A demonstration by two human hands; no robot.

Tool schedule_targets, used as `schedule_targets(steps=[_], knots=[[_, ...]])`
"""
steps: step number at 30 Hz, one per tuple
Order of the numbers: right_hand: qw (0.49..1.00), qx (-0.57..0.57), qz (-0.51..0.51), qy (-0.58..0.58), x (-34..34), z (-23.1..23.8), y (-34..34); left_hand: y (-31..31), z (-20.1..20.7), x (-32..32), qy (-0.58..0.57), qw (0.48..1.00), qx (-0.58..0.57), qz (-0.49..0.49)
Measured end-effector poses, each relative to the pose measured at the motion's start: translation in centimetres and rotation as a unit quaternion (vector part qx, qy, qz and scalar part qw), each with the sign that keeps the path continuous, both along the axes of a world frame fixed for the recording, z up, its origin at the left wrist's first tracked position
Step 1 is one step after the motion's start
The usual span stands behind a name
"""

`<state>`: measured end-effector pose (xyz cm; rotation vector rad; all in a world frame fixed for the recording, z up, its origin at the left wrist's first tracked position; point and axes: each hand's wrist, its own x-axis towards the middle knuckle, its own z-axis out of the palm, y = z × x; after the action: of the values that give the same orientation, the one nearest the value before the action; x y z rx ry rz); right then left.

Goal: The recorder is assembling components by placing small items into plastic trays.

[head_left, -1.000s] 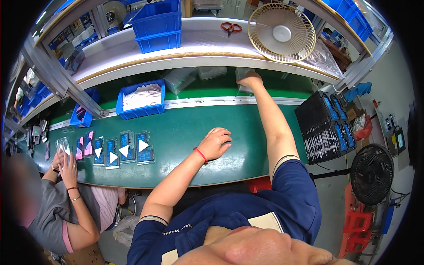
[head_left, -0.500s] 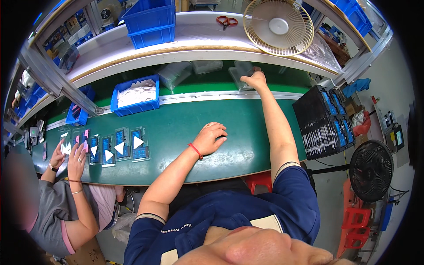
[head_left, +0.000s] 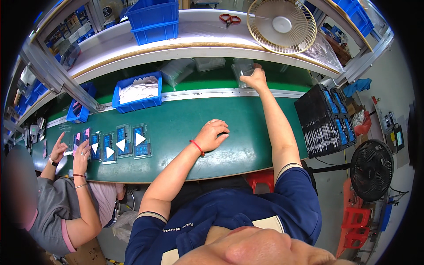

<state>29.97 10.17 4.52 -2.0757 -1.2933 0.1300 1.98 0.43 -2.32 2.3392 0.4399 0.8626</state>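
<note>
My right hand [head_left: 255,78] reaches under the shelf at the back of the bench, its thumb and fingers closed around the end of a stack of clear plastic trays [head_left: 241,70]. Palm down on the green mat [head_left: 190,165], my left hand [head_left: 213,134] rests with nothing in it, its fingers loosely bent and slightly apart. To its left lies a row of blue flat parts in clear trays [head_left: 141,143], several with a white triangle on top. More clear plastic trays [head_left: 178,73] lie under the shelf to the left of the stack.
Left of me, a co-worker's hands [head_left: 81,157] are over pink-marked pieces. A blue bin [head_left: 138,102] holds white paper slips. Dark trays [head_left: 319,128] are piled at the right end, beside a black fan [head_left: 372,170]. Above, the shelf carries blue crates [head_left: 154,33], red-handled scissors [head_left: 229,20] and a fan guard [head_left: 265,39].
My right hand has closed in on the tray stack and tilted it slightly. My left hand stays on the mat. The co-worker's hands have moved apart and lower.
</note>
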Motion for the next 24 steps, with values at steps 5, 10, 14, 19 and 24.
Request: schedule_targets(steps=[5, 10, 14, 19, 24], knots=[[0.998, 0.008, 0.042, -0.049, -1.7, -0.7, 0.8, -0.1, 0.1, 0.0, -0.014, 1.0, 0.0, -0.006], [0.974, 0.073, 0.159, 0.144, -5.9, 1.3, -4.7, -0.1, 0.1, -0.9, -0.089, 0.978, -0.186, 0.04], [0.888, 0.005, 0.292, 0.356, -9.3, -1.3, -11.4, 0.3, 0.7, -0.9, -0.278, 0.846, -0.45, 0.067], [0.916, -0.024, 0.234, 0.324, -12.5, -0.6, -16.7, -0.4, 0.4, -0.8, -0.27, 0.819, -0.505, 0.041], [0.899, 0.005, 0.203, 0.388, -10.4, -2.6, -18.6, -1.1, 0.4, -0.9, -0.264, 0.777, -0.571, -0.001]])
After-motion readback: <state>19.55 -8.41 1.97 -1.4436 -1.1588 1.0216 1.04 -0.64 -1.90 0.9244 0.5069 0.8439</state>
